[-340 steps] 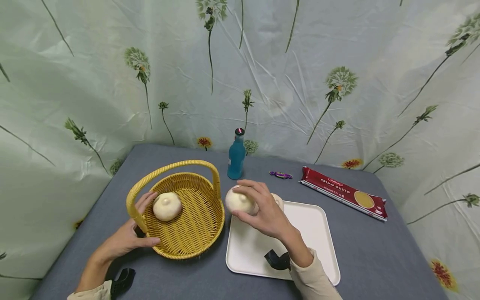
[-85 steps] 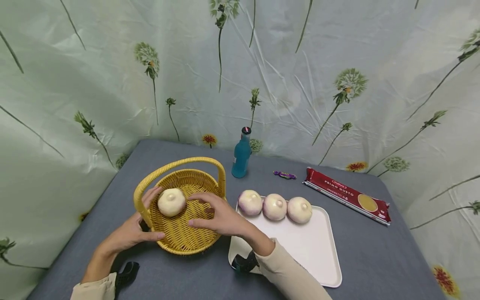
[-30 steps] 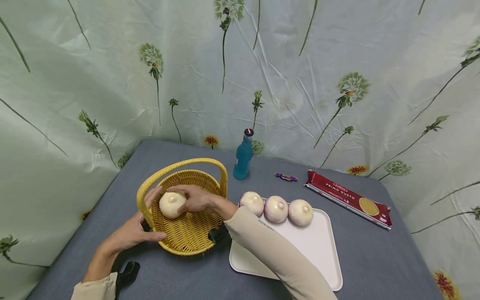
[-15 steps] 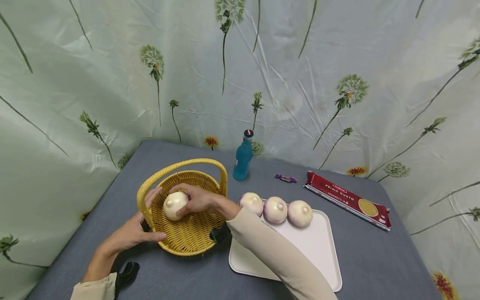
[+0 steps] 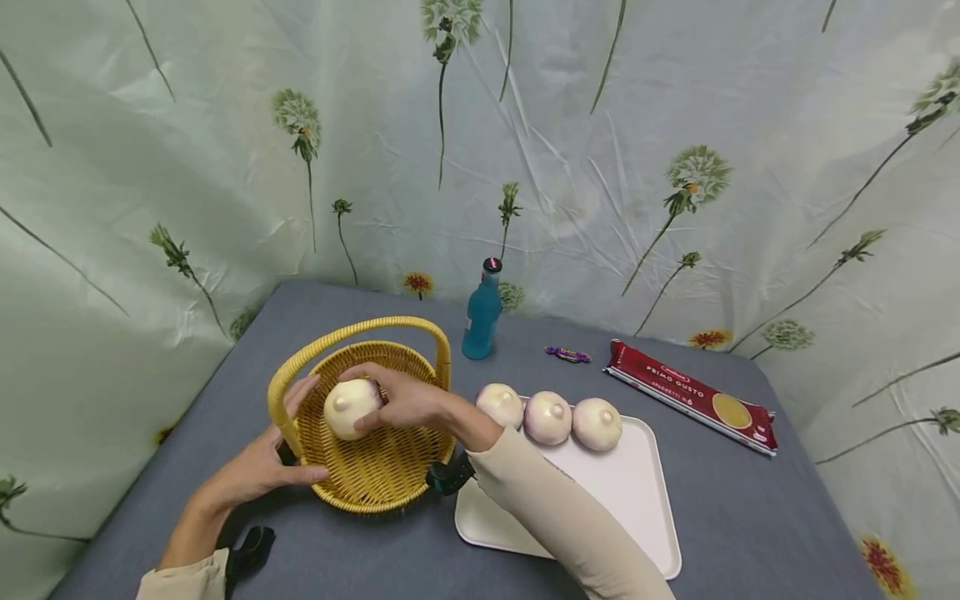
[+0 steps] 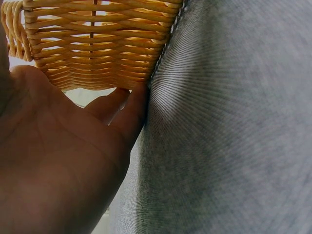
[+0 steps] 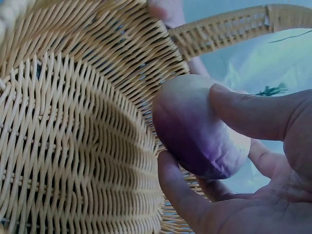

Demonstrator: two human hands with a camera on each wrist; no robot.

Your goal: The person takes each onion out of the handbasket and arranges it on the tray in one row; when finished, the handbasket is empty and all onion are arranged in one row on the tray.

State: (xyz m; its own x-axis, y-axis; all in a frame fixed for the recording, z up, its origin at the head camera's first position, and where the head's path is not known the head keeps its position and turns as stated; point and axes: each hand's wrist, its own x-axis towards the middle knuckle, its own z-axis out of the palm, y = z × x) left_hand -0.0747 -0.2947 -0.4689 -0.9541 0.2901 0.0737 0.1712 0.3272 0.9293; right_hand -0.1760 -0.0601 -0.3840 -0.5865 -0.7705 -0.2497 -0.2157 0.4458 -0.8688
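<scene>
My right hand (image 5: 408,402) reaches into the yellow wicker basket (image 5: 375,483) and grips a round white-and-purple turnip (image 5: 351,410). In the right wrist view, thumb and fingers press on opposite sides of the turnip (image 7: 200,126), which is held off the woven bottom (image 7: 73,146). My left hand (image 5: 262,462) holds the basket's left side, its fingers by the handle base and its thumb at the front rim. The left wrist view has this hand (image 6: 73,146) against the outer weave (image 6: 102,44). Three similar turnips (image 5: 548,418) sit in a row along the far edge of a white tray (image 5: 600,500).
Behind the basket stands a blue bottle (image 5: 482,312) with a black cap. A purple-wrapped candy (image 5: 567,355) and a red spaghetti pack (image 5: 690,396) lie beyond the tray. The basket's tall handle (image 5: 360,327) arches over its opening. A flowered curtain backs the grey table (image 5: 750,517).
Earlier my right hand set a turnip at the tray's far left corner. It then returned to the basket, gripped the turnip there and moved it slightly right. The left hand stays on the basket.
</scene>
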